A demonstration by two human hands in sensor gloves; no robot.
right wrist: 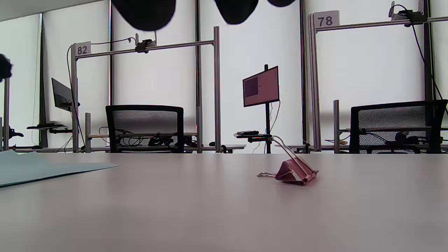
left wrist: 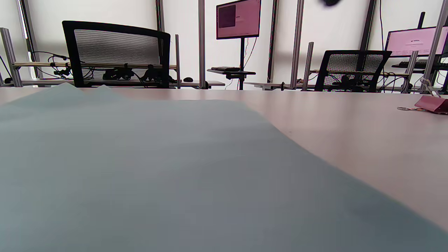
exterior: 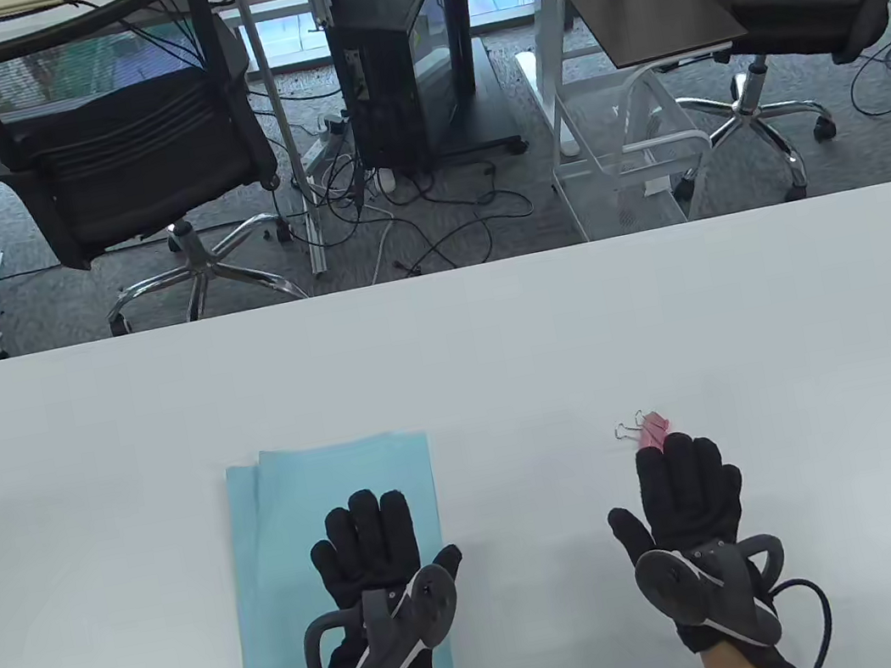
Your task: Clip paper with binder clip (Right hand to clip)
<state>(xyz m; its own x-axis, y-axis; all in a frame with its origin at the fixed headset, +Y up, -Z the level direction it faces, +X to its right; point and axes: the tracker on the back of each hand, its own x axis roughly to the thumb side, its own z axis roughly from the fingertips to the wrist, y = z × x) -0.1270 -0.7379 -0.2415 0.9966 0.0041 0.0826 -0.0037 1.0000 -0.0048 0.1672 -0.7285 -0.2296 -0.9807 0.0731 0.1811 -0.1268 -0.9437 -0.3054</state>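
Meanwhile, left hand point(exterior: 380, 574) rests flat, fingers spread, on blue paper point(exterior: 280, 570) near table's point(exterior: 448, 351) front edge. Right hand point(exterior: 688, 511) hovers just short of pink binder clip point(exterior: 652, 432), fingers extended, holding nothing; clip lies on bare table, well right of paper, wire handles point(exterior: 626, 430) pointing left. Judgement: pinch both handles, not body; keep left palm pressing so sheets stay aligned.
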